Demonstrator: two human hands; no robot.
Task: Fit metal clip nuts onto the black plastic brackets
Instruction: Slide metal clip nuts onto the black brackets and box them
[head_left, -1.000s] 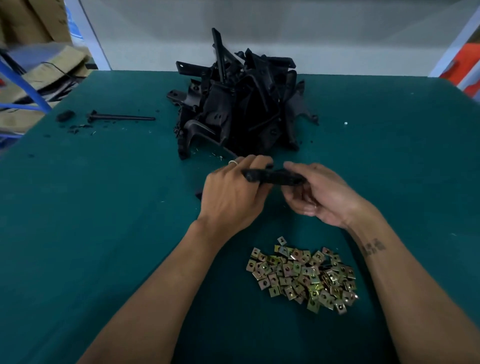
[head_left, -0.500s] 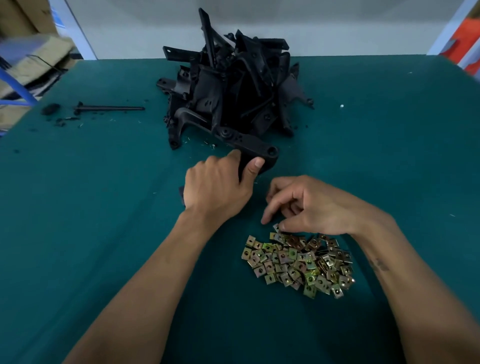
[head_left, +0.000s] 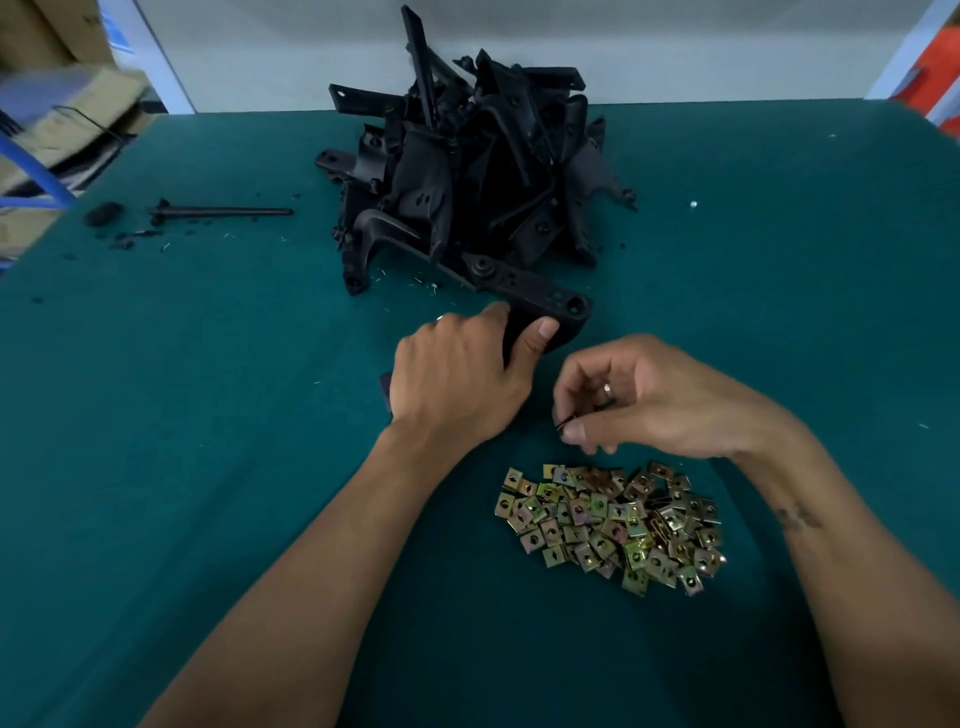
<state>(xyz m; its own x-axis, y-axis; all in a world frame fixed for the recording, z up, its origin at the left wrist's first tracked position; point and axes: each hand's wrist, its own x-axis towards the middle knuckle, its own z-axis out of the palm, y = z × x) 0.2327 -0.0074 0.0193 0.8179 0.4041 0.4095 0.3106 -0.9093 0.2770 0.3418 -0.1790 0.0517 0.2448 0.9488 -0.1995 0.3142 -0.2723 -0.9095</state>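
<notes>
Left hand (head_left: 457, 384) grips matte bracket (head_left: 545, 312); right hand (head_left: 649, 400) pinches, seemingly, clip nut (head_left: 566, 423).

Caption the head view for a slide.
Left hand grips a black bracket; right hand pinches a clip nut above the pile.

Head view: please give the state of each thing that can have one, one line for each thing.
Left hand: grips the black plastic bracket.
Black plastic bracket: held low at the green table, no clip nut visible on it.
Right hand: pinches a small dark piece, likely a clip nut.
Heap of brass-coloured metal clip nuts: loose, on the table.
Pile of black plastic brackets: stacked, untouched.
</notes>
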